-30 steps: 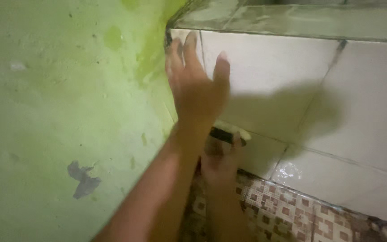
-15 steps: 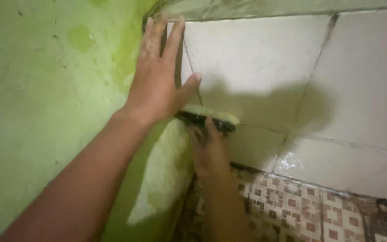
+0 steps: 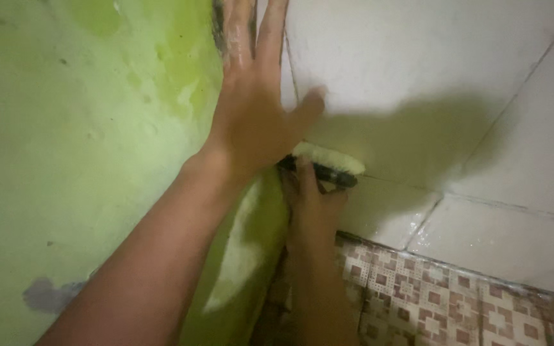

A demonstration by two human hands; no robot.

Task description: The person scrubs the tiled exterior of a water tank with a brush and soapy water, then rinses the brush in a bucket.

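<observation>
My left hand point(image 3: 254, 109) lies flat with fingers spread against the corner where the green wall point(image 3: 78, 141) meets the white tiled wall point(image 3: 431, 70). It holds nothing. Below it, my right hand point(image 3: 312, 208) grips a scrub brush point(image 3: 325, 163) with a dark handle and pale yellowish bristles. The brush is pressed against the white tile near the corner, just under my left thumb. Part of the brush handle is hidden behind my left hand.
The white tiles look wet, with grout lines running diagonally. A floor of brown and white patterned tiles point(image 3: 431, 301) lies at the lower right. A grey patch point(image 3: 49, 295) marks the green wall at the lower left.
My left hand has slid up the corner and the view has closed in. My right hand with the brush stays pressed on the tile below it.
</observation>
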